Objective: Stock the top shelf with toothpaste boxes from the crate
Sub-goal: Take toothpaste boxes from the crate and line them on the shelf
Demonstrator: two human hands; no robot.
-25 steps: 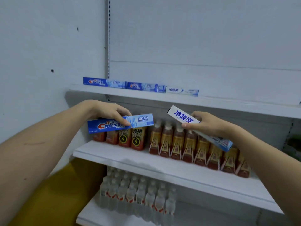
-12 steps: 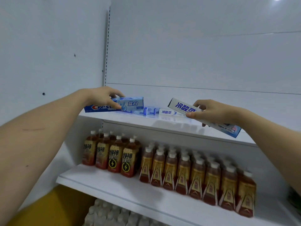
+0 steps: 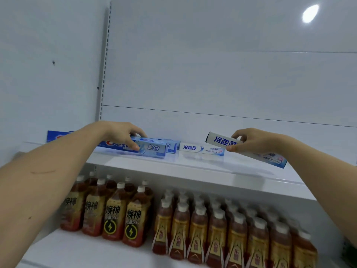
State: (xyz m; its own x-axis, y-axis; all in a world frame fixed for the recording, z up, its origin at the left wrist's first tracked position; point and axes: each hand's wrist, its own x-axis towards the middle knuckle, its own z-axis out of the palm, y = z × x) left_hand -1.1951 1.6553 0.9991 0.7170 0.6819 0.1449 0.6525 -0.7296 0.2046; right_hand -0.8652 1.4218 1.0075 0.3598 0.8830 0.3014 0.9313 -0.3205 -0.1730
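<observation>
Hands reach up to the white metal top shelf [image 3: 193, 167], one at each side; the left hand [image 3: 123, 135], at about nine o'clock from the centre of the view, has fingers and thumb curled round a long blue cardboard Crest toothpaste box [image 3: 148, 148], gripping it near its middle; that box lies level, low over the shelf surface, though whether its underside touches the shelf cannot be told; the right hand [image 3: 249, 141], at about three o'clock, pinches a long white cardboard toothpaste box with blue Chinese lettering [image 3: 222, 141] between thumb below and fingers above; this box is tilted, its far end raised toward eleven o'clock and its near end dropping toward four o'clock, held clear above the shelf.

Between the two hands a second white toothpaste box with blue lettering [image 3: 201, 149] lies flat on the shelf, lengthwise along its back; just behind the held blue box a further pale blue toothpaste box [image 3: 172, 147] rests on the shelf, partly hidden; at the far left, toward nine o'clock, the end of another dark blue toothpaste box [image 3: 56, 135] shows behind the left forearm.

Below, on the white middle shelf [image 3: 81, 252], stand rows of brown drink bottles with gold labels and white caps [image 3: 216, 235]; at seven o'clock a group of brown bottles with yellow lightning-bolt labels [image 3: 116, 215] stands beside them.
</observation>
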